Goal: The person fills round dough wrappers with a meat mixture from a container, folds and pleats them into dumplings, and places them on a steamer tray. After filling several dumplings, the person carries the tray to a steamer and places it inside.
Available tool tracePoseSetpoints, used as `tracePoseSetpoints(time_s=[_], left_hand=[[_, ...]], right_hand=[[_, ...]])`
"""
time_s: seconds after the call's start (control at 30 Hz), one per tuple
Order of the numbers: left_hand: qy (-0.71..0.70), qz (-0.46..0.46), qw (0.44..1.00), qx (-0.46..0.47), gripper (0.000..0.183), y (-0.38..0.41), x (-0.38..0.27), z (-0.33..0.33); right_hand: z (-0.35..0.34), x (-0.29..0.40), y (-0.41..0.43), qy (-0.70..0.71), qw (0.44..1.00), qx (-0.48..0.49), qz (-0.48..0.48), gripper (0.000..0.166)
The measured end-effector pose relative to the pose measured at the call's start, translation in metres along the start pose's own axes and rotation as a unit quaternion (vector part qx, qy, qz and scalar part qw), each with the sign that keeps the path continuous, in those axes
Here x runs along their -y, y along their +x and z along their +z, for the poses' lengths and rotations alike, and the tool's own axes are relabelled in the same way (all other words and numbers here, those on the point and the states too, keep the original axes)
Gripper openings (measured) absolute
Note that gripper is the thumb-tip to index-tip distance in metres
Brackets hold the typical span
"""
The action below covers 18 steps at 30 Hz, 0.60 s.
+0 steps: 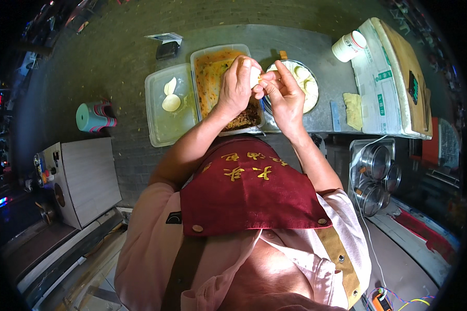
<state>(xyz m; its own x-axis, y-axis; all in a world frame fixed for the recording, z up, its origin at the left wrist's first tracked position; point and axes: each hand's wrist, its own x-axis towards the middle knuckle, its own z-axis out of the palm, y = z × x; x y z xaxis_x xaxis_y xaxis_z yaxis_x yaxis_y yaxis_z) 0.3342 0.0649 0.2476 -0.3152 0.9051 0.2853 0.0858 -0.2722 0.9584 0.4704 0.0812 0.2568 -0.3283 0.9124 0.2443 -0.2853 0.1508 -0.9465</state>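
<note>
My left hand [237,83] cups a small white dough bun [255,77] above a plastic tub [194,74] smeared with orange oil. Dark minced filling [243,118] lies at the tub's near end, with a thin utensil partly in it. The fingertips of my right hand [282,87] pinch the bun's edge. Under and beyond that hand is a round steamer [316,95] with several pale buns on its lining, partly hidden. Two dough wrappers [171,102] rest on a translucent lid [153,120] to the left of the tub.
A white paper cup [344,48] stands near a foam box [377,81] at the right. Beside the box lie a yellow cloth [352,110] and a blue strip [335,116]. A black box [167,50] sits behind the lid. Several round metal steamers [375,163] are stacked at lower right.
</note>
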Motion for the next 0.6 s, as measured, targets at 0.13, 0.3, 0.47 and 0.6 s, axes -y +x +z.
tracePoseSetpoints(time_s=[0.13, 0.3, 0.47, 0.6], left_hand=[[-0.117, -0.119, 0.978, 0.126, 0.053, 0.005, 0.001, -0.014], [-0.110, -0.140, 0.967, 0.182, 0.056, 0.010, -0.004, -0.016], [-0.054, -0.104, 0.977, 0.177, 0.058, 0.016, -0.019, -0.011], [-0.049, -0.091, 0.981, 0.163, 0.058, 0.016, -0.015, -0.006]], right_hand=[[-0.019, 0.002, 0.005, -0.234, 0.958, 0.075, -0.146, 0.056], [-0.017, 0.029, 0.016, -0.352, 0.871, 0.121, -0.321, 0.053], [-0.018, 0.041, 0.018, -0.364, 0.860, 0.158, -0.320, 0.052], [-0.018, 0.043, 0.015, -0.380, 0.861, 0.150, -0.303, 0.050]])
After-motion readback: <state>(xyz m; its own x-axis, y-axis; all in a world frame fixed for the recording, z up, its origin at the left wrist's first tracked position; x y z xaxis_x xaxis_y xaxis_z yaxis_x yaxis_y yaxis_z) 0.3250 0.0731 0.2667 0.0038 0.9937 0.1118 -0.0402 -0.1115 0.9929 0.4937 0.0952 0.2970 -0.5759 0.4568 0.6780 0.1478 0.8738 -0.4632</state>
